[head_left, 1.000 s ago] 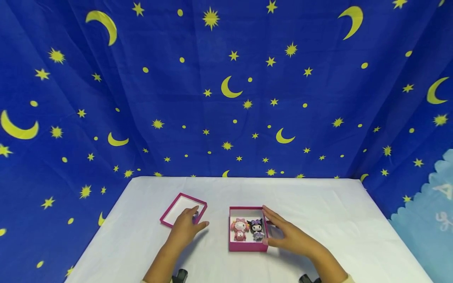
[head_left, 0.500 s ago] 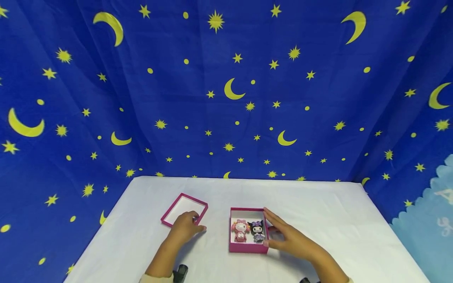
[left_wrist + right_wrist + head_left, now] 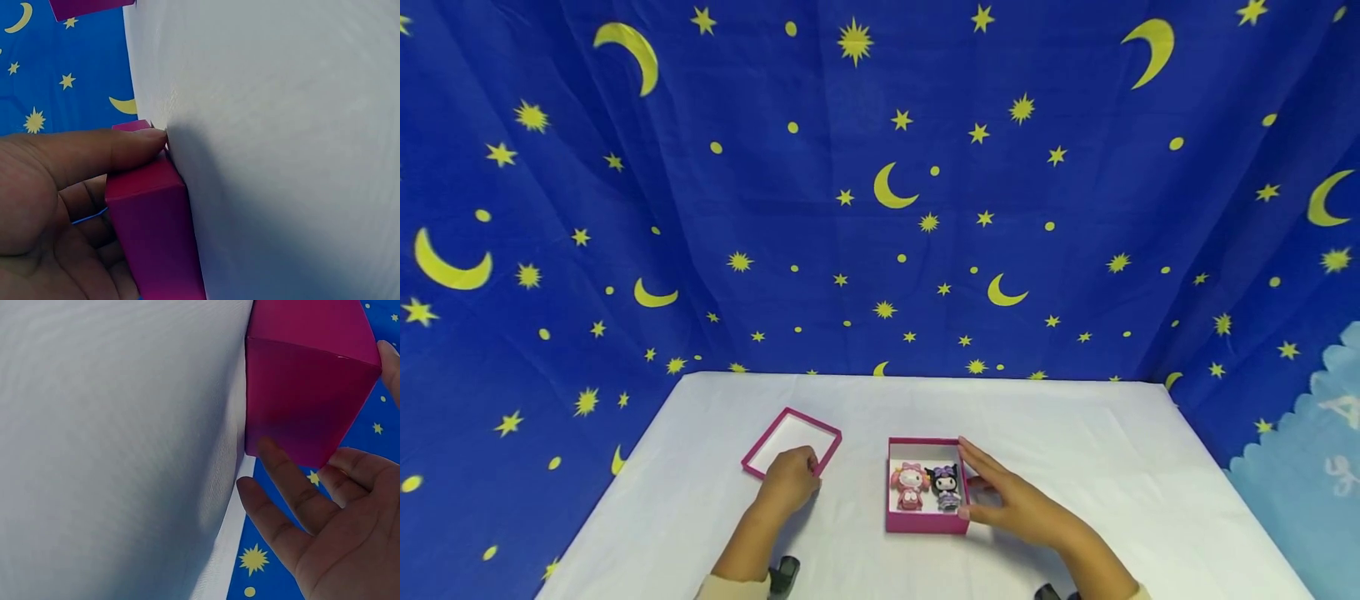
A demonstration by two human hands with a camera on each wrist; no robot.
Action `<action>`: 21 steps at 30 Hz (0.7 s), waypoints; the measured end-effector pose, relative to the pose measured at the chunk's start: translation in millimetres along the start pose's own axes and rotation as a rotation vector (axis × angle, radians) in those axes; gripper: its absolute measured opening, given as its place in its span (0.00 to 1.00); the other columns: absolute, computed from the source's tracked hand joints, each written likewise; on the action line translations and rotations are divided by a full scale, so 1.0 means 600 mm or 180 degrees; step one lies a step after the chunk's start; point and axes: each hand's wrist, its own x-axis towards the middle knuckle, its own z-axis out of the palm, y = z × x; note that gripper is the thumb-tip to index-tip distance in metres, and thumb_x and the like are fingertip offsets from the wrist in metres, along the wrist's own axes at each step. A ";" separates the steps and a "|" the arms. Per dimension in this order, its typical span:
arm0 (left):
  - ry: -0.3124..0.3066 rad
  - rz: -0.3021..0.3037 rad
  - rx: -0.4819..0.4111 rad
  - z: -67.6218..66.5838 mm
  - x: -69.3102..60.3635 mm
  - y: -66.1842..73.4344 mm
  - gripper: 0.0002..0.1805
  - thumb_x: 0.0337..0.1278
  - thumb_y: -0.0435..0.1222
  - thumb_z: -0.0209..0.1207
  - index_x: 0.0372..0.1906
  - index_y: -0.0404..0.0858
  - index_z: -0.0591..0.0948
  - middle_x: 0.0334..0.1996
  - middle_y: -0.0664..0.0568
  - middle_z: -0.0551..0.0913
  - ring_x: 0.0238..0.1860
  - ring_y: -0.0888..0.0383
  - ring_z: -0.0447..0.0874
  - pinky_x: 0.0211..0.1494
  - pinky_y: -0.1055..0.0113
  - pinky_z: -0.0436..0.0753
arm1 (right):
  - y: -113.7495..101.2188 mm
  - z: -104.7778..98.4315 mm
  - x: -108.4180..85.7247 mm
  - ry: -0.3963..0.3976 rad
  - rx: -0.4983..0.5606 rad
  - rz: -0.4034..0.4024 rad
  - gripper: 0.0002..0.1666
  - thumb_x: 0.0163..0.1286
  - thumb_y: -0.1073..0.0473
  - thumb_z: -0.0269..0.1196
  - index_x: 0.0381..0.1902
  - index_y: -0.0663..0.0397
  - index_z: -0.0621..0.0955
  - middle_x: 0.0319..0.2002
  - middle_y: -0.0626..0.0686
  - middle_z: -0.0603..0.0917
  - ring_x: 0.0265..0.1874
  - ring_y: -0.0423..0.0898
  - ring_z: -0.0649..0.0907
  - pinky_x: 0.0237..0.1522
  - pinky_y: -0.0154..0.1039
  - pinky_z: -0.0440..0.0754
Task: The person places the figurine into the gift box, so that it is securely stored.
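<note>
A shallow pink lid [image 3: 814, 420] with a white inside lies tilted to its sides on the table, left of centre. My left hand [image 3: 788, 482] pinches its near right corner, thumb against the outer wall [image 3: 153, 231] in the left wrist view. To the right stands an open pink box [image 3: 925, 523]. Inside are two small figures, a pink-and-white one [image 3: 910, 487] and a black-and-purple one [image 3: 947, 487], side by side. My right hand [image 3: 1026, 510] rests along the box's right side with fingers extended; the right wrist view shows them against the pink wall [image 3: 309, 400].
A white cloth [image 3: 1045, 433] covers the table. Behind it and at both sides hangs a blue curtain [image 3: 820, 208] with yellow moons and stars. At the far right is a light blue panel [image 3: 1300, 475]. Dark wrist devices [image 3: 785, 575] sit near the lower edge.
My left hand's fingers and thumb have closed in on the lid's corner; before, the thumb stood out to the right. My right hand and the box stay in place.
</note>
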 end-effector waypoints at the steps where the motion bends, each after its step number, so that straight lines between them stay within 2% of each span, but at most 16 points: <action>1: 0.0010 0.0017 0.0031 -0.001 -0.001 0.000 0.12 0.44 0.25 0.68 0.25 0.37 0.75 0.19 0.53 0.72 0.24 0.57 0.69 0.28 0.66 0.70 | 0.000 0.000 0.000 -0.0006 0.0020 0.0010 0.56 0.66 0.36 0.66 0.83 0.40 0.50 0.83 0.46 0.48 0.62 0.42 0.81 0.71 0.51 0.73; 6: 0.0070 0.0093 0.0071 -0.005 -0.007 0.002 0.13 0.42 0.23 0.67 0.22 0.38 0.73 0.18 0.53 0.72 0.23 0.57 0.68 0.26 0.66 0.69 | 0.002 0.000 0.002 -0.0031 0.0090 0.0030 0.57 0.66 0.36 0.66 0.83 0.39 0.50 0.83 0.45 0.47 0.63 0.44 0.81 0.70 0.54 0.74; 12: 0.0138 -0.0034 0.0070 -0.015 -0.011 0.019 0.13 0.45 0.27 0.69 0.24 0.38 0.73 0.19 0.52 0.71 0.23 0.57 0.68 0.26 0.66 0.69 | 0.004 -0.002 0.001 -0.0041 0.0083 0.0009 0.57 0.66 0.36 0.66 0.83 0.41 0.50 0.83 0.46 0.47 0.63 0.44 0.80 0.70 0.52 0.75; 17: 0.0464 -0.0019 0.0119 -0.019 -0.013 0.034 0.11 0.47 0.31 0.67 0.30 0.36 0.74 0.24 0.50 0.73 0.25 0.56 0.71 0.29 0.64 0.73 | 0.004 -0.001 0.000 0.0020 -0.0108 -0.0036 0.56 0.65 0.33 0.65 0.82 0.42 0.53 0.83 0.47 0.49 0.63 0.40 0.80 0.71 0.55 0.72; 21: 0.0732 0.0030 0.0015 -0.021 -0.012 0.042 0.12 0.48 0.29 0.67 0.37 0.33 0.76 0.29 0.48 0.76 0.28 0.55 0.75 0.34 0.61 0.78 | 0.002 -0.001 -0.001 0.0074 -0.0249 -0.0053 0.56 0.65 0.30 0.63 0.82 0.41 0.54 0.83 0.48 0.50 0.63 0.39 0.79 0.71 0.60 0.70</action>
